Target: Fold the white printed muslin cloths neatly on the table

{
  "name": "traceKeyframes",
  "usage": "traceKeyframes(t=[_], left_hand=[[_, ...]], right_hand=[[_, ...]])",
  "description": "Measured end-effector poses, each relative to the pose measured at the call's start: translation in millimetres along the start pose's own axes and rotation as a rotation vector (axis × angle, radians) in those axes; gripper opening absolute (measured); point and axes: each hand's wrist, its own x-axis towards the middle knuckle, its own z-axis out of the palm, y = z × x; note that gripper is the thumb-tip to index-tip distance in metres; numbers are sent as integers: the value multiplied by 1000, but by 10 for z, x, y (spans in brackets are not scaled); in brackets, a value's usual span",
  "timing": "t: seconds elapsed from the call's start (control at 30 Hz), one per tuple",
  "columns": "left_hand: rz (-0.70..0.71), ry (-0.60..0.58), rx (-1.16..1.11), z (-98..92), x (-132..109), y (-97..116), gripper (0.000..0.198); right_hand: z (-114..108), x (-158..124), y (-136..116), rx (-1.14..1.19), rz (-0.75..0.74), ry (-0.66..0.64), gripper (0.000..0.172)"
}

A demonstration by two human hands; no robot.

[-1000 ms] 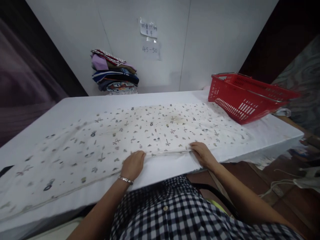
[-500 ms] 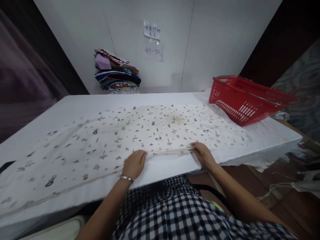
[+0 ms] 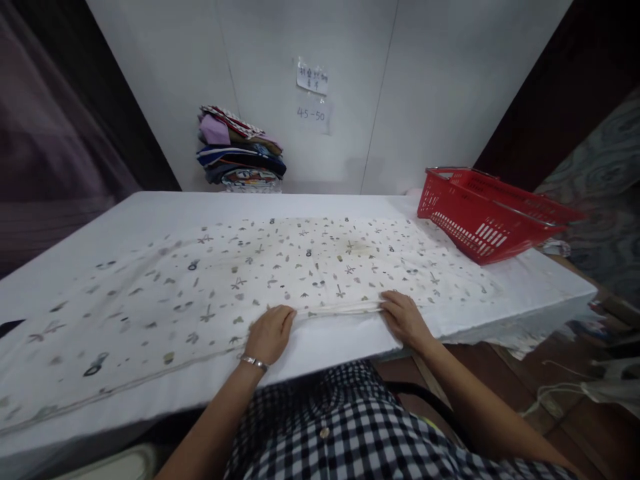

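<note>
Printed cloth (image 3: 320, 270) lies spread; I watch left hand (image 3: 271, 333) and right hand (image 3: 406, 320) curled nearly closed, apparently pinching its half-hidden near edge.

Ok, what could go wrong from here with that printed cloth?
The red basket stands beside or on the printed cloth (I can't tell which) and might snag it. The near edge looks layered between the left hand and right hand; those layers could slip out of line.

Head view, forward-down over hands (image 3: 270, 332)
</note>
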Motion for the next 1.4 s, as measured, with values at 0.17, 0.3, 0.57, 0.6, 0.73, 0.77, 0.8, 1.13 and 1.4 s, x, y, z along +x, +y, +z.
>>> traceKeyframes(t=[0.17,0.3,0.57,0.6,0.73,0.77,0.8,1.13,1.4], left_hand=[[86,65,71,-45,-59,15,29],[175,39,195,-106,-134,62,27],[131,-40,265,-165,-246,123,27],[131,-52,260,-172,-258,132,28],[126,-97,234,-199,-285,155,28],[122,-107,231,-200,-288,151,29],[119,-115,232,-194,-289,140,30],[363,125,163,99,-202,-115,36],[438,70,161,280,-150,-366,27]], right_hand=[[-34,-100,11,2,-55,70,18],[-90,-236,-24,8,-104,57,21],[-114,-264,-118,13,-120,66,23],[-117,-269,-124,13,-112,56,24],[-141,-276,-167,-25,-58,94,22],[-149,-271,-185,-36,-45,94,20],[-157,-265,-206,-41,-33,80,19],[-196,-230,-248,-16,18,-49,21],[-135,-260,-174,-17,-10,-19,23]])
